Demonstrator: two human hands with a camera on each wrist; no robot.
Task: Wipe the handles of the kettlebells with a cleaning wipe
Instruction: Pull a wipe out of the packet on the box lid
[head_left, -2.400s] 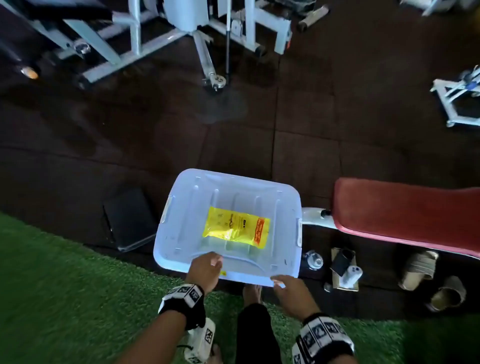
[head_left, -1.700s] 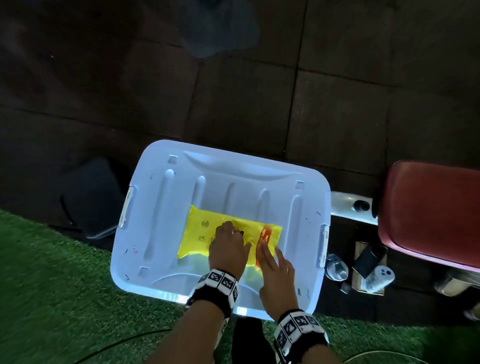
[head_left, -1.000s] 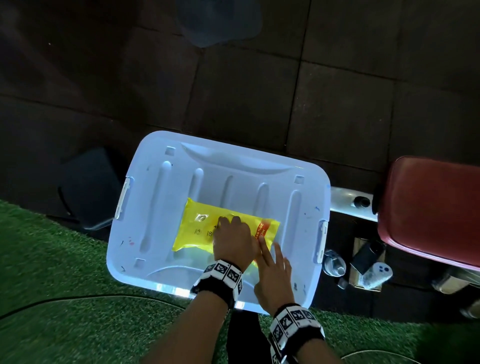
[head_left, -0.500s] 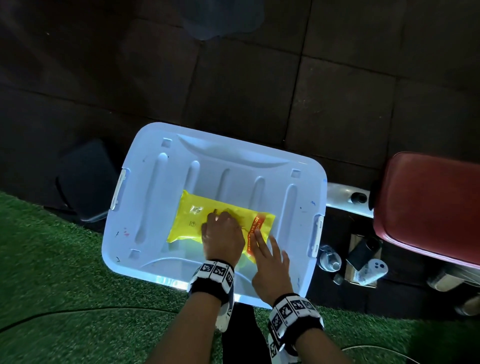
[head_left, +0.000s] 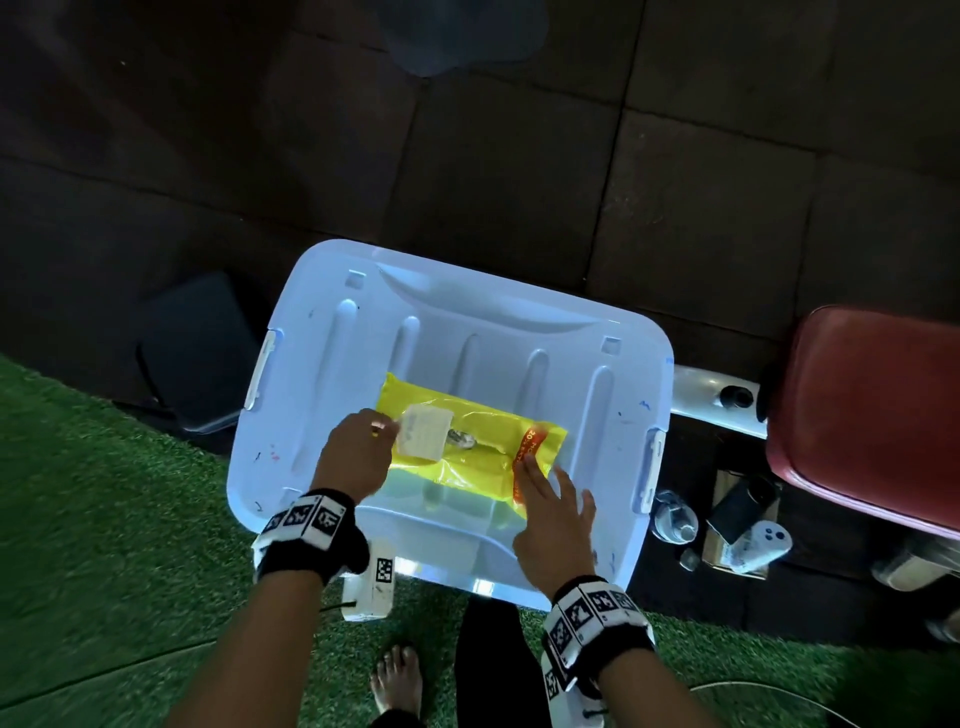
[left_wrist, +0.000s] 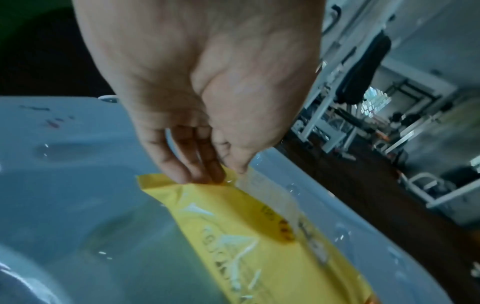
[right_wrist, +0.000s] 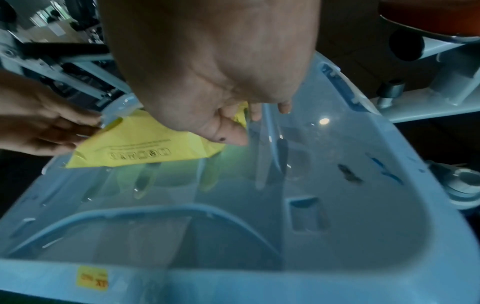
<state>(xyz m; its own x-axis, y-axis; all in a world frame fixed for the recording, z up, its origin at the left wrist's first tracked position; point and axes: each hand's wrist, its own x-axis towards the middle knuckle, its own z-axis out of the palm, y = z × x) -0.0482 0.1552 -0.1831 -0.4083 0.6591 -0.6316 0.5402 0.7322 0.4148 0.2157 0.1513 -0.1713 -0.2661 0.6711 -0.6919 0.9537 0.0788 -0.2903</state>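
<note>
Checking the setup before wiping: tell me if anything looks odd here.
Nothing looks damaged or spilled. The wipes pack lies on the bin lid; the left hand pinches its peeled-back flap, and the right hand holds the pack's other end down. No kettlebells are in view.

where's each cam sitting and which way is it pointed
Head: worn on the head, facing down at the pale storage bin lid; both forearms, left hand, right hand and a bare foot show.
Left wrist: looks along the left hand at the fingers pinching the peeled flap.
Right wrist: looks along the right hand pressing the pack's end.
Shared: all three see the yellow wipes pack on the lid.
</note>
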